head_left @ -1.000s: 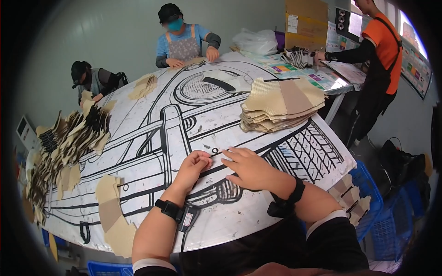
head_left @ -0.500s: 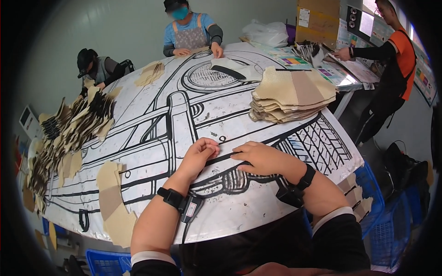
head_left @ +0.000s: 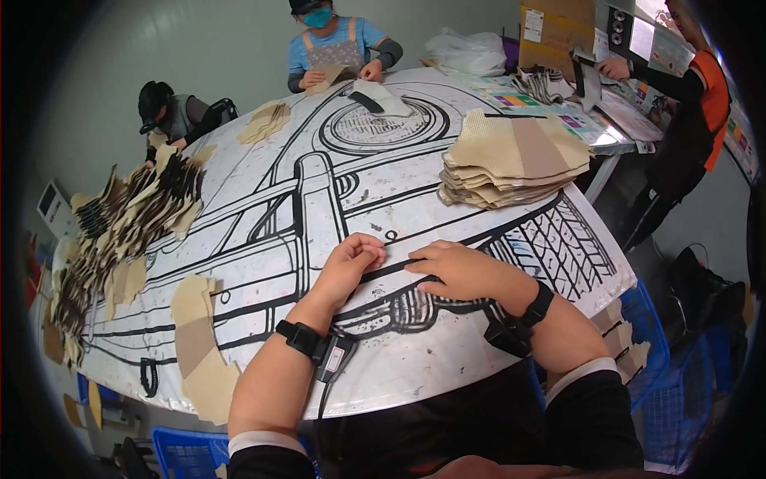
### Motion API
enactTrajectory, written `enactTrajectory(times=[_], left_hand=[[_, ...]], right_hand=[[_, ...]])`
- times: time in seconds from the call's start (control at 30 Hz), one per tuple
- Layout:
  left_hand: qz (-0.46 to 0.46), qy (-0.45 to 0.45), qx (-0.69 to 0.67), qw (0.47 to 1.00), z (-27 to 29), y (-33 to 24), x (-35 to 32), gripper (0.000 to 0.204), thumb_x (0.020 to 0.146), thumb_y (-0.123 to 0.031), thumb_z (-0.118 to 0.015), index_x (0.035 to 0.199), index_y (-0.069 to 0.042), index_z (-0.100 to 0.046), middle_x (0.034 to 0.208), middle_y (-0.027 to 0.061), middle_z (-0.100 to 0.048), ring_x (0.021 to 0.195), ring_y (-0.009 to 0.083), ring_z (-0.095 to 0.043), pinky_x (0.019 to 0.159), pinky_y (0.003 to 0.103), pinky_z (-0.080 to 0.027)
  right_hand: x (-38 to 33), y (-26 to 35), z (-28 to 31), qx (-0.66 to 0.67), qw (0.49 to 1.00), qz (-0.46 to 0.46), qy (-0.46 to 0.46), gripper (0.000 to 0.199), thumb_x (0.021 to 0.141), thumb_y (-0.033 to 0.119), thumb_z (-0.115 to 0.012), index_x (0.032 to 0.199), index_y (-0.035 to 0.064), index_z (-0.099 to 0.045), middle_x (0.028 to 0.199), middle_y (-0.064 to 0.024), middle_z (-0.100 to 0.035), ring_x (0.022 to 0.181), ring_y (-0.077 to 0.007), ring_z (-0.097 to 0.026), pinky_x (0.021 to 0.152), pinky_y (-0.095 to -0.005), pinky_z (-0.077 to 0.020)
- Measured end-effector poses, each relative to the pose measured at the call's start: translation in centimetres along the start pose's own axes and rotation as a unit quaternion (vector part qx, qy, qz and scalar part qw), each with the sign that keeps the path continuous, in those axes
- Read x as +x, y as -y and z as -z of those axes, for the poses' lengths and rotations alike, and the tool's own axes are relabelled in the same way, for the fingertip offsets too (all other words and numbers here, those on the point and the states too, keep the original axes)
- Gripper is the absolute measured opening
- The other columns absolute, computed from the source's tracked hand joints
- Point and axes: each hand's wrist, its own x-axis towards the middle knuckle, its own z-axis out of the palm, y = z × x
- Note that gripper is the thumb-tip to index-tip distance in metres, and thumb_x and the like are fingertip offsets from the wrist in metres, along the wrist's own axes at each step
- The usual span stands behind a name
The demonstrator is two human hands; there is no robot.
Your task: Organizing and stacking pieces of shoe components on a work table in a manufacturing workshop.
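My left hand rests over the white table sheet, fingers curled in toward the thumb, nothing visible in them. To its right my right hand lies palm down, fingers stretched and thumb apart, holding nothing. A small gap separates the two hands. Beyond my right hand stands a stack of beige mesh fabric pieces, with a brown band across the top one. At left, near the table's front edge, lies a loose beige-and-brown piece.
Overlapping beige and black pieces heap along the left edge. A co-worker in blue handles a piece across the table; another bends at far left. A third, in orange, stands at right. Blue crates sit below the table.
My hands stay nearly as they were. The co-worker across has lifted a beige piece, and the white-and-black piece there lies farther left. The co-worker at right now holds up a white-and-dark piece.
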Motion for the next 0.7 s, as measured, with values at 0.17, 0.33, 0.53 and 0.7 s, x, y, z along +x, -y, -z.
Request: enactTrajectory(times=[0.17, 0.33, 0.53, 0.7], left_hand=[[-0.003, -0.001, -0.004, 1.000, -0.1, -0.1, -0.1, 0.011, 0.087, -0.007, -0.047, 0.096, -0.002, -0.051, 0.087, 0.0056, -0.058, 0.081, 0.0105, -0.055, 0.077, 0.022, -0.045], [0.000, -0.009, 0.013, 1.000, -0.2, -0.4, -0.2, 0.012, 0.087, -0.008, -0.047, 0.096, -0.001, -0.051, 0.087, 0.0057, -0.058, 0.081, 0.0106, -0.055, 0.078, 0.023, -0.044], [-0.004, -0.002, 0.007, 1.000, 0.0, -0.2, 0.0, 0.012, 0.087, -0.007, -0.047, 0.097, -0.001, -0.051, 0.089, 0.0056, -0.058, 0.082, 0.0105, -0.055, 0.078, 0.023, -0.044], [-0.002, 0.000, 0.002, 1.000, -0.1, -0.1, 0.1, 0.012, 0.087, -0.007, -0.047, 0.097, -0.001, -0.051, 0.089, 0.0054, -0.058, 0.081, 0.0105, -0.055, 0.078, 0.022, -0.044]], right_hand=[[0.0, 0.2, 0.4, 0.017, 1.000, -0.020, 0.017, 0.036, 0.082, 0.027, -0.055, 0.110, 0.0056, -0.056, 0.118, -0.0138, -0.050, 0.106, -0.0302, -0.045, 0.090, -0.0361, -0.0378], [0.0, -0.2, 0.2, 0.014, 1.000, 0.001, 0.001, 0.033, 0.082, 0.026, -0.055, 0.108, 0.0052, -0.057, 0.117, -0.0134, -0.050, 0.105, -0.0288, -0.047, 0.089, -0.0355, -0.0386], [0.4, 0.4, 1.1, 0.492, 0.866, -0.015, 0.087, 0.026, 0.086, 0.016, -0.052, 0.106, 0.0011, -0.052, 0.112, -0.0113, -0.051, 0.090, -0.0180, -0.053, 0.079, -0.0306, -0.0446], [1.1, 0.4, 0.9, -0.031, 0.964, 0.134, -0.229, 0.052, 0.082, 0.012, -0.051, 0.129, 0.0001, -0.030, 0.115, -0.0194, -0.046, 0.085, -0.0236, -0.056, 0.074, -0.0335, -0.0466]])
